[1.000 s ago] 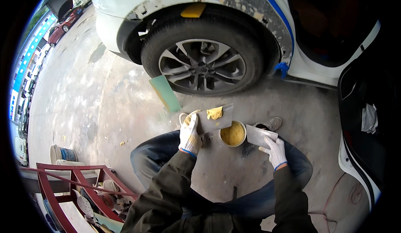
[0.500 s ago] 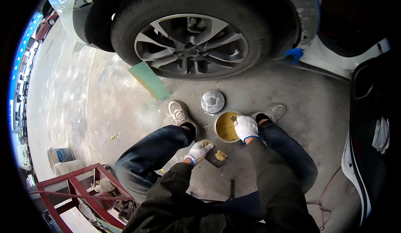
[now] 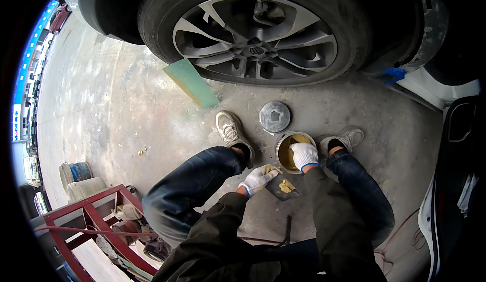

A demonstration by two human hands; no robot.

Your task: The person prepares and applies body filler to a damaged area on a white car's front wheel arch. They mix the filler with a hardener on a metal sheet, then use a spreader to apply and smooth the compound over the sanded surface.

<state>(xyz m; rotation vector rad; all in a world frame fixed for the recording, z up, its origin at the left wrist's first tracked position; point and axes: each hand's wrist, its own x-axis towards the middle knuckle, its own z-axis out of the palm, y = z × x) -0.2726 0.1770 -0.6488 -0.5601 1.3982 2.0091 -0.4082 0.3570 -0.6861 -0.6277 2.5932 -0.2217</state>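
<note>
My left hand (image 3: 259, 179), in a white knit glove, is closed on the edge of a dark flat plate (image 3: 277, 192). A lump of yellow putty (image 3: 286, 186) lies on that plate. To the right, my gloved right hand (image 3: 306, 155) reaches over the rim of an open round tin (image 3: 279, 156) with yellow putty inside. Its fingers are closed on a putty knife (image 3: 293, 141), of which only a small dark part shows; the rest is hidden by the hand. Just beyond the tin, a round grey lid (image 3: 275, 116) lies on the floor.
A car wheel (image 3: 255, 49) stands ahead, with a green block (image 3: 192, 83) leaning against its tyre. A red metal frame cart (image 3: 93, 221) with tools is at lower left, buckets (image 3: 76, 175) behind it. At right is an open car door (image 3: 458, 145). My shoes (image 3: 230, 128) flank the tin.
My right hand has dipped further into the tin with the putty knife. The left hand still holds the plate. The whole view has shifted, with the wheel now looking larger.
</note>
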